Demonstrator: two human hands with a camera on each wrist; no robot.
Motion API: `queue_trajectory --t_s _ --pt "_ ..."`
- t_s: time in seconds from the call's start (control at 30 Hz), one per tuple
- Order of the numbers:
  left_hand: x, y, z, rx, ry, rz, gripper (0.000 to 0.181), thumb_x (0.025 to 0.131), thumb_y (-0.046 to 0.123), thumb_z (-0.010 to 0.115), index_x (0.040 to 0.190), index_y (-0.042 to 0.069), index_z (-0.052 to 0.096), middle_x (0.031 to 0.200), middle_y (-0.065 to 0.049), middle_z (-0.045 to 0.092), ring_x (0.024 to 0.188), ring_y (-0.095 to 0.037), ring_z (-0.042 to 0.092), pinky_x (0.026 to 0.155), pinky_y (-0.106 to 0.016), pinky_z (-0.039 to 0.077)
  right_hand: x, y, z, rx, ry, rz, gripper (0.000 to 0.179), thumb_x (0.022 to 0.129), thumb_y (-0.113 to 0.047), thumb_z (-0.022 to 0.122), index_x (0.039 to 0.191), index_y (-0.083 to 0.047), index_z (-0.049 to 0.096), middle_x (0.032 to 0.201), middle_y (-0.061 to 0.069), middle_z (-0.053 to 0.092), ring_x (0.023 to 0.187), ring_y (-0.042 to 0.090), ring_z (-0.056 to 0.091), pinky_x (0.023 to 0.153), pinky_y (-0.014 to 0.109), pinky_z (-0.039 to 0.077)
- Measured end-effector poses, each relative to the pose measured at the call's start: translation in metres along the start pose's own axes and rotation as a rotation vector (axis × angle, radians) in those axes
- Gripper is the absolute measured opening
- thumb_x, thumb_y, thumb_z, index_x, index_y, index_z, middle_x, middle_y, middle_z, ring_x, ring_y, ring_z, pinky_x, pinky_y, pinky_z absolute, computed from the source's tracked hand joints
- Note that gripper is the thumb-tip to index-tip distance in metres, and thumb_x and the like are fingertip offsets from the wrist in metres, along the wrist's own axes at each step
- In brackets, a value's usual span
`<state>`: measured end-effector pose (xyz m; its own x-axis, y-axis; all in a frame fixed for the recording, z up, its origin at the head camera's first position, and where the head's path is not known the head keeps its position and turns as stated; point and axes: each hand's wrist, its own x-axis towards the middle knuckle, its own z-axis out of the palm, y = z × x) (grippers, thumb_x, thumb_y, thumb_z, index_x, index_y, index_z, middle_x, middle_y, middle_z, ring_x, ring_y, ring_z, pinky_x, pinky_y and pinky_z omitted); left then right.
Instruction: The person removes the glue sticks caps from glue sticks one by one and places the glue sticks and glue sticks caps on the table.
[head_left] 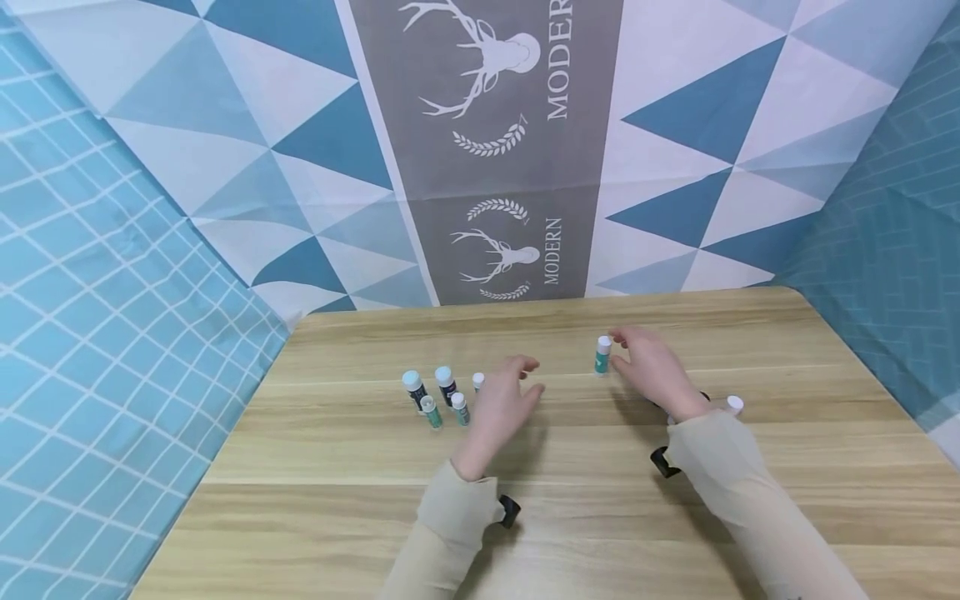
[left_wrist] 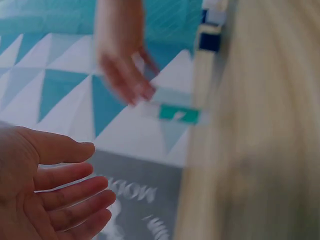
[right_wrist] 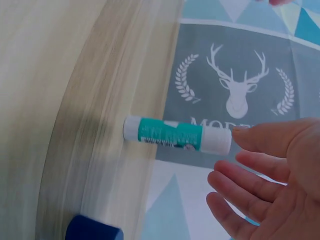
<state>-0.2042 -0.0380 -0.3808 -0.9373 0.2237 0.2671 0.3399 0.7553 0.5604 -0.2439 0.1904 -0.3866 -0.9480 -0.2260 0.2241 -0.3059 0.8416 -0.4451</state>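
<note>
A green-labelled glue stick [head_left: 603,357] with a white cap stands upright on the table. My right hand [head_left: 654,367] is just to its right, thumb and fingers spread and relaxed. In the right wrist view the thumb tip is right at the cap of the glue stick [right_wrist: 172,135], and the fingers are not curled round it. My left hand [head_left: 504,404] hovers above the table with nothing in it, its fingers loosely extended in the left wrist view. Beside it stands a group of small capped sticks, including a green one [head_left: 431,412]; the left hand partly hides one.
Two dark sticks with pale caps [head_left: 446,385] stand at the back of the left group. Near my right wrist, a white-capped stick [head_left: 734,406] and dark items are partly covered by the sleeve. A patterned cloth [head_left: 517,167] hangs behind the wooden table [head_left: 577,533].
</note>
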Motion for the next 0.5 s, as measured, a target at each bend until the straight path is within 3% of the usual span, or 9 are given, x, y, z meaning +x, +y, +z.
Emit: queue_trajectory --t_s 0.13,0.4,0.5 --pt "0.005 0.005 0.022 -0.027 -0.071 -0.023 0.037 0.082 0.019 0.065 0.117 0.008 0.056 0.112 -0.007 0.061 0.098 -0.017 0.059 0.081 -0.028 0.049 0.007 -0.003 0.006 0.009 0.002 -0.015 0.039 0.088 -0.013 0.055 0.122 0.006 0.05 0.118 0.026 0.054 0.106 0.039 0.052 0.086 0.051 0.043" --pt "0.022 0.006 0.054 -0.079 -0.1 0.008 0.038 0.081 0.019 0.067 0.116 0.005 0.056 0.105 -0.007 0.064 0.094 -0.018 0.061 0.079 -0.025 0.049 0.014 -0.005 0.013 0.041 -0.014 -0.018 0.038 0.087 -0.005 0.055 0.123 0.006 0.048 0.122 0.027 0.05 0.11 0.041 0.05 0.089 0.051 0.043" --pt "0.029 0.006 0.063 -0.135 -0.115 -0.007 0.038 0.082 0.018 0.066 0.115 0.004 0.056 0.105 -0.009 0.064 0.094 -0.02 0.062 0.079 -0.025 0.049 0.016 -0.004 0.015 0.045 -0.007 -0.017 0.038 0.087 -0.005 0.055 0.122 0.006 0.049 0.121 0.027 0.051 0.108 0.04 0.051 0.087 0.051 0.044"
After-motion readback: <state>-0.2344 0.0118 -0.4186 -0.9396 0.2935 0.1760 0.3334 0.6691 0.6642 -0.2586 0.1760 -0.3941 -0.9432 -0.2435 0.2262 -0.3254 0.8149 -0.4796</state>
